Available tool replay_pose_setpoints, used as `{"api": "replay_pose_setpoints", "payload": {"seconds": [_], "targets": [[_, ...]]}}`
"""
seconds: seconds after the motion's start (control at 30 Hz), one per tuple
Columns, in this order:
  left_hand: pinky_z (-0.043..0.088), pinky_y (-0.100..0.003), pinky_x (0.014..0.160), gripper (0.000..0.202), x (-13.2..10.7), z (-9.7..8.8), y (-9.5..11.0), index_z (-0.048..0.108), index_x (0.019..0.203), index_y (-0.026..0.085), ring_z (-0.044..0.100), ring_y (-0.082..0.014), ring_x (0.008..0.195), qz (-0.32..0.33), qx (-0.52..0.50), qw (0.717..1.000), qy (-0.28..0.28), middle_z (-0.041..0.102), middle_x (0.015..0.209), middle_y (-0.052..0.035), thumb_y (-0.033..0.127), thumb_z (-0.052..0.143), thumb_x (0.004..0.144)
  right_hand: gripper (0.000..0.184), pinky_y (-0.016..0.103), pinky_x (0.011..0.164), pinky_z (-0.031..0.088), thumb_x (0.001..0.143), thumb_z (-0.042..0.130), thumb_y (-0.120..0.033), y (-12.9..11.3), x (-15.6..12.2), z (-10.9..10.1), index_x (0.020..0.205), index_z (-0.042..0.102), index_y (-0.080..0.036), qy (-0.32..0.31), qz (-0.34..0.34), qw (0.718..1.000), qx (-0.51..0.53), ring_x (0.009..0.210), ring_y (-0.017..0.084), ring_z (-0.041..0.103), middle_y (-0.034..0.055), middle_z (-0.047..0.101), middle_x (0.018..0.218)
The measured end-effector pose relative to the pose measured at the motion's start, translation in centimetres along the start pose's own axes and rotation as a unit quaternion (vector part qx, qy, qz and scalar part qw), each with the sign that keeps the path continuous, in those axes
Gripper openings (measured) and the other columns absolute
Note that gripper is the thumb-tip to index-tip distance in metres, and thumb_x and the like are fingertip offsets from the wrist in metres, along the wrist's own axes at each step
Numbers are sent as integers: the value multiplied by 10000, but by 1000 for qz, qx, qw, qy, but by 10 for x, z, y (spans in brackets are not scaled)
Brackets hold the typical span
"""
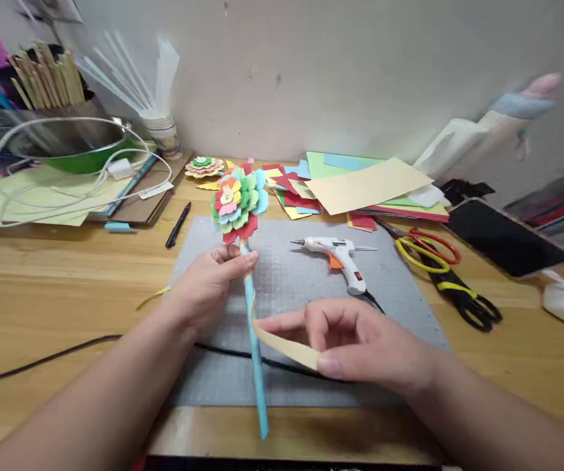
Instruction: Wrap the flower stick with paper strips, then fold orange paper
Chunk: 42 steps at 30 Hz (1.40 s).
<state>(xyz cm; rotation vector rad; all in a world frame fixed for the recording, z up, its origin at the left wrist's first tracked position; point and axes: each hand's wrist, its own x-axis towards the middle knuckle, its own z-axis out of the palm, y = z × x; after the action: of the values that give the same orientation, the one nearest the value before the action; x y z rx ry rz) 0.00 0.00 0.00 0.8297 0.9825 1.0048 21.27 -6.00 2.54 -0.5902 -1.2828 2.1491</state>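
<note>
My left hand (216, 278) is closed round the top of a light blue paper stem (257, 366), just below a layered paper flower (237, 199) in several colours with a small smiling centre. From the stem near my left thumb, a cream paper strip (286, 348) runs down and bends out to the right. My right hand (355, 337) pinches the strip's free end between thumb and fingers, its index fingertip near the stem. Behind my right hand, a white glue gun (335, 252) with an orange trigger lies on the grey cutting mat (282, 288).
Scissors with red and yellow handles (429, 252) and black-handled scissors (473, 304) lie at the right, beside a phone (510, 235). Coloured paper sheets (370, 186) are piled at the back. A black pen (178, 224) and a green bowl (86, 157) sit left. A black cable (66, 356) crosses the mat.
</note>
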Motion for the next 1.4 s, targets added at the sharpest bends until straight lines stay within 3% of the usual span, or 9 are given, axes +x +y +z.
{"api": "replay_pose_setpoints", "payload": {"seconds": [0.07,0.17,0.27,0.43,0.67,0.9,1.1,1.23,1.4], "targets": [[375,-196,591,220,1,-1,-1,639,639,145,451,-74,581,0,-16,1000,-26,547,600,30,299,794,656,260,410,997,388,921,529,-346,3,2,-1,784,663,-170,-17,-33,997,67,1186,246,553,102,632,1244],[389,-202,601,225,1,-1,-1,644,648,142,461,-79,592,-7,-46,998,-47,541,605,28,311,792,653,406,349,821,503,962,404,-424,9,7,-2,787,665,-166,32,-35,992,117,1021,219,645,108,690,1119],[389,-193,605,248,0,3,0,621,638,138,463,-77,605,-18,-75,997,-26,531,606,34,289,816,614,166,251,721,519,877,602,-326,19,13,2,873,643,-165,122,24,987,101,885,146,667,72,693,1030],[331,-184,547,296,0,6,-2,571,647,157,395,-67,569,21,-90,993,73,489,585,63,253,840,566,427,242,570,515,719,757,-377,37,17,11,1017,527,-175,114,129,982,71,693,160,686,12,665,786],[328,-210,597,246,4,1,-7,638,694,165,405,-85,598,49,-61,993,90,511,601,46,341,801,637,372,219,515,477,728,740,-378,40,22,8,975,582,-149,116,151,980,49,502,106,633,0,668,681],[363,-210,702,183,3,1,1,730,901,218,537,-102,776,35,-66,996,54,675,804,1,355,633,827,349,216,536,487,766,725,-320,37,21,-2,1048,617,-144,118,120,982,83,530,102,643,20,694,725],[379,-193,702,181,2,2,6,735,817,193,567,-85,732,47,-97,989,99,678,728,-1,249,573,874,324,328,948,482,926,532,-387,31,26,-5,1156,595,-166,228,-35,952,199,1100,192,619,111,658,1189],[392,-209,702,187,3,0,7,720,783,186,585,-97,745,52,-105,987,109,674,737,-3,251,569,873,375,351,968,481,1013,285,-350,20,28,-8,1175,589,-201,297,-55,918,257,1085,181,631,82,679,1164],[412,-224,745,180,4,2,6,700,768,166,604,-112,774,76,-108,988,85,665,739,-5,220,562,871,411,384,1011,446,1019,232,-326,14,26,-9,1130,602,-186,279,-66,930,232,1058,188,647,93,704,1107]]}}
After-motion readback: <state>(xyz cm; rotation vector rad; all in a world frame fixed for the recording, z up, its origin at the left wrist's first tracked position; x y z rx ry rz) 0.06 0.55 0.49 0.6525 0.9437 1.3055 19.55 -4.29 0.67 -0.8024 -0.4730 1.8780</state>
